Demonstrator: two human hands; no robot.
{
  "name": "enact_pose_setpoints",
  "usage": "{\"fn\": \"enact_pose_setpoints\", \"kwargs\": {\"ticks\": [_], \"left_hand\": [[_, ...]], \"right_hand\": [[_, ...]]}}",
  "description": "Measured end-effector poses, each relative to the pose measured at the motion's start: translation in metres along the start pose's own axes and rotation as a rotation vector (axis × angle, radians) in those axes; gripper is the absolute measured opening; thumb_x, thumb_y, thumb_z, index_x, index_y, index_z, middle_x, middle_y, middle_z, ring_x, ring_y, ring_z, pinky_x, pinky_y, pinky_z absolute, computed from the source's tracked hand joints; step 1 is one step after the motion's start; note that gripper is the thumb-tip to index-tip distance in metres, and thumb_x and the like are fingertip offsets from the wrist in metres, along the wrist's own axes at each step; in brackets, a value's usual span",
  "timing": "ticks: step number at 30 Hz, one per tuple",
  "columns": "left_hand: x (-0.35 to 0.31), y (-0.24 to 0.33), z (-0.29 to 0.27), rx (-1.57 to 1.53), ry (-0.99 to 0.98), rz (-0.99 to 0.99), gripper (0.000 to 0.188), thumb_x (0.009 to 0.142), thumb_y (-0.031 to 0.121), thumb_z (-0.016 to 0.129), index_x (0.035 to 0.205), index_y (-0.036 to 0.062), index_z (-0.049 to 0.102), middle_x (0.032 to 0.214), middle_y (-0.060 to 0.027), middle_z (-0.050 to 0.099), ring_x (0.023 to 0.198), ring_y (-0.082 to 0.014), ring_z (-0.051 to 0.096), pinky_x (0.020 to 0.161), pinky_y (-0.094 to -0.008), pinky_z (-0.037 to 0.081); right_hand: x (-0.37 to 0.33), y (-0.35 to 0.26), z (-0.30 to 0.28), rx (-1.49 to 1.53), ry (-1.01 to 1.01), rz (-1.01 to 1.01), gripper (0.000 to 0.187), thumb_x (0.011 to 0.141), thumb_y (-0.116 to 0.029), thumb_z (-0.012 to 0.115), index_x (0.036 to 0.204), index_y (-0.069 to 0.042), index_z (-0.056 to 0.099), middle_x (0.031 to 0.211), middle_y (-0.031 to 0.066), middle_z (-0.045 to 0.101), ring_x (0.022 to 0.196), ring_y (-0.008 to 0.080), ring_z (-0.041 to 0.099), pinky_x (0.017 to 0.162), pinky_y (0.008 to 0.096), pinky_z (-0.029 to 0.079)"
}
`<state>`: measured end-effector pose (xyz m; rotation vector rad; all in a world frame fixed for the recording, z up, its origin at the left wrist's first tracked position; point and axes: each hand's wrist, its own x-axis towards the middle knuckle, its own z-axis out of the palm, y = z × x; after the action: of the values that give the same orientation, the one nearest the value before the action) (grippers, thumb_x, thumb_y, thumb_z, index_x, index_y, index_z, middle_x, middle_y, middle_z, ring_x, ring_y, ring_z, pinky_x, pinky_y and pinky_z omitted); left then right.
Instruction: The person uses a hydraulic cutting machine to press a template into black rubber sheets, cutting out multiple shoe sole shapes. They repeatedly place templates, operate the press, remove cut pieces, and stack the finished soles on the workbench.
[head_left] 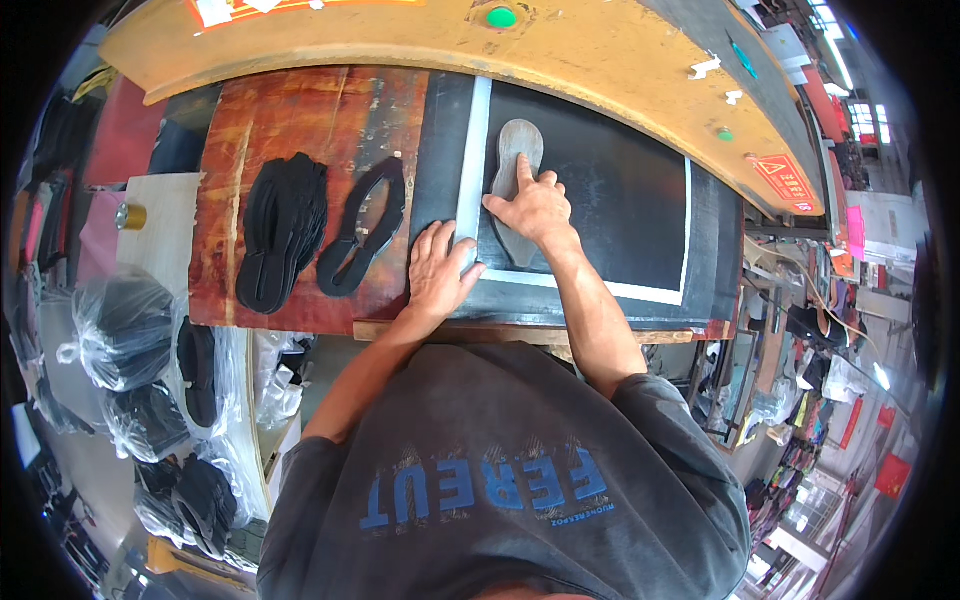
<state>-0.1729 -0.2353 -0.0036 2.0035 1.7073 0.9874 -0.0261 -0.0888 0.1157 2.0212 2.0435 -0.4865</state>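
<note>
Grey, flat sole-shaped piece lies on the black sheet, just right of the pale strip, rounded end toward the orange beam. Right hand: index finger extended along the upper face of the piece, thumb spread to its left edge, remaining fingers bent; the hand is not closed around the piece. Left hand: palm down, fingers extended and slightly parted, grasping nothing, fingertips at the pale strip. Further left, a stack of black soles and a black sole outline lie side by side on the red-brown board.
</note>
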Motion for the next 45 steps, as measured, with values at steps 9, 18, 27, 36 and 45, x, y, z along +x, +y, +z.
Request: {"fn": "enact_pose_setpoints", "kwargs": {"ticks": [9, 18, 27, 36, 45], "left_hand": [[0.008, -0.015, -0.006, -0.123, -0.028, 0.039, 0.044, 0.086, 0.028, 0.086, 0.124, 0.0105, 0.072, 0.149, -0.0192, 0.056, 0.142, -0.0426, 0.05, 0.117, -0.054, 0.041], [0.064, -0.023, -0.013, -0.186, 0.017, 0.061, 0.022, 0.087, 0.014, 0.082, 0.104, 0.0073, 0.07, 0.112, -0.0139, 0.067, 0.108, -0.0385, 0.065, 0.094, -0.0513, 0.053], [0.143, -0.028, 0.004, -0.064, -0.184, -0.011, 0.016, 0.095, 0.019, 0.075, 0.086, 0.0055, 0.073, 0.086, -0.0132, 0.069, 0.089, -0.0377, 0.068, 0.083, -0.0493, 0.054], [0.203, -0.042, 0.027, 0.027, -0.022, -0.008, 0.023, 0.089, 0.02, 0.08, 0.074, 0.0075, 0.066, 0.077, -0.0101, 0.065, 0.08, -0.0355, 0.065, 0.074, -0.049, 0.052], [0.2, -0.039, 0.035, 0.074, 0.068, 0.093, 0.021, 0.086, 0.018, 0.08, 0.074, 0.0121, 0.064, 0.076, -0.0065, 0.062, 0.076, -0.0333, 0.062, 0.069, -0.0468, 0.05]], "right_hand": [[0.017, 0.064, 0.01, 0.534, 0.094, -0.044, 0.084, 0.097, -0.057, 0.072, 0.159, -0.005, 0.054, 0.148, 0.0293, 0.059, 0.128, 0.0405, 0.067, 0.111, 0.0457, 0.053], [0.048, 0.14, 0.011, 0.794, 0.346, 0.041, 0.052, 0.102, -0.034, 0.075, 0.139, 0.002, 0.071, 0.131, 0.0225, 0.069, 0.108, 0.0277, 0.076, 0.098, 0.0372, 0.059], [0.103, 0.185, -0.007, 1.064, 0.19, -0.001, 0.053, 0.105, -0.033, 0.075, 0.14, 0.007, 0.069, 0.133, 0.0209, 0.075, 0.121, 0.0249, 0.073, 0.106, 0.0364, 0.056], [0.134, 0.256, -0.028, 1.232, 0.348, 0.064, 0.049, 0.104, -0.031, 0.076, 0.141, 0.001, 0.069, 0.109, 0.0056, 0.077, 0.095, 0.0115, 0.069, 0.08, 0.0301, 0.059], [0.174, 0.323, -0.091, 1.337, 0.923, 0.017, 0.052, 0.109, -0.021, 0.065, 0.155, 0.001, 0.056, 0.106, 0.0094, 0.075, 0.086, 0.0131, 0.069, 0.076, 0.0287, 0.059]]}}
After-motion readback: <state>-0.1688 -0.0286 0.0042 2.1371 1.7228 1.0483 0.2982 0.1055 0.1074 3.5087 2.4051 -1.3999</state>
